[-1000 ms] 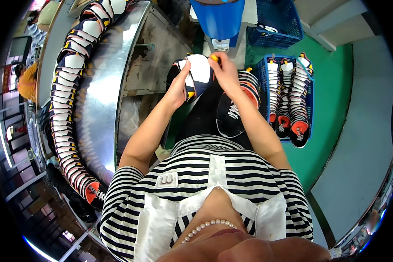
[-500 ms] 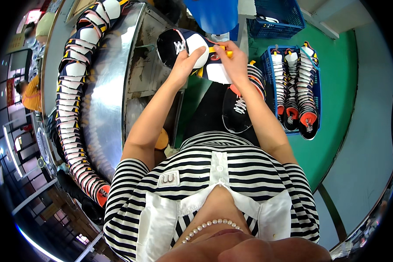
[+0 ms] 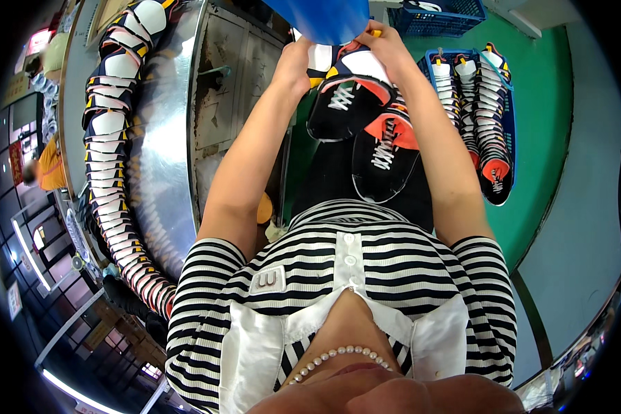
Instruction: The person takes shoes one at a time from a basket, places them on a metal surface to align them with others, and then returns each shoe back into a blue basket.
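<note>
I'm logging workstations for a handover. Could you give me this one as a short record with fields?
Left hand: grips the left side of the shoe upper
Right hand: at its far right, near a yellow tab
Upper's look: black toe, white laces, orange lining, white panel
Machine: blue, hiding the upper's far end
Lap: another upper at the right thigh
Left side: long curved row of uppers on a steel table
Right side: nested uppers in a blue crate
</note>
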